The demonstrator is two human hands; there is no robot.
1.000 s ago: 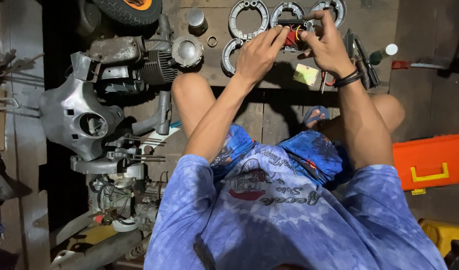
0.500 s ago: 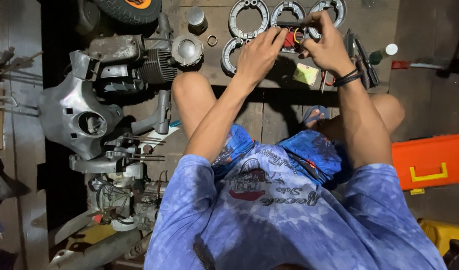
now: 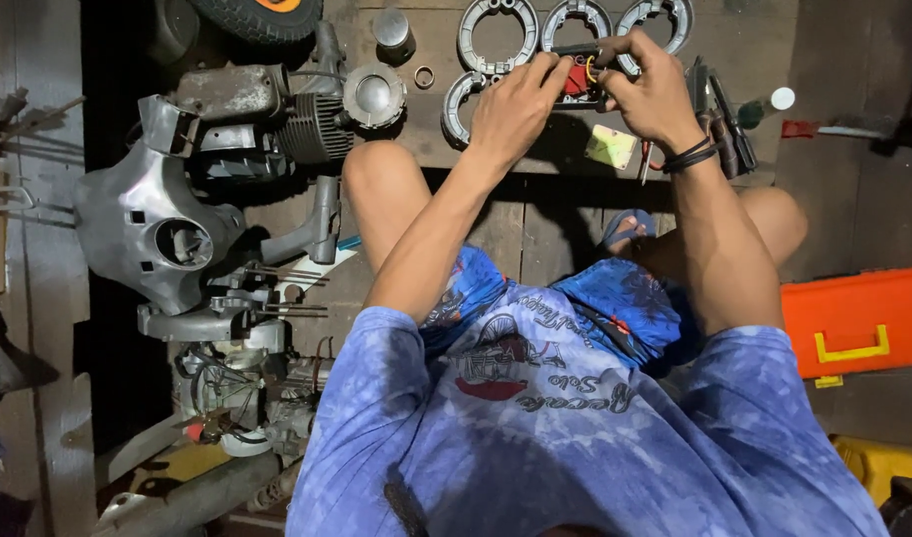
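Left hand [image 3: 515,104] and right hand [image 3: 655,89] are both pinching a small red-and-black wired part [image 3: 578,78] above the wooden floor [image 3: 535,214]. A slipping grip could be dropping it among the curved grey metal brake shoes [image 3: 496,30], or straining its thin wires.

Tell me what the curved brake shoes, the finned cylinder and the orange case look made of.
Curved grey brake shoes: probably cast metal, dull matt grey with pierced webs. Dark finned engine cylinder: likely cast metal, grimy, with thin parallel cooling fins. Orange case with yellow latch: seemingly moulded plastic, judging by its smooth, even, bright colour.
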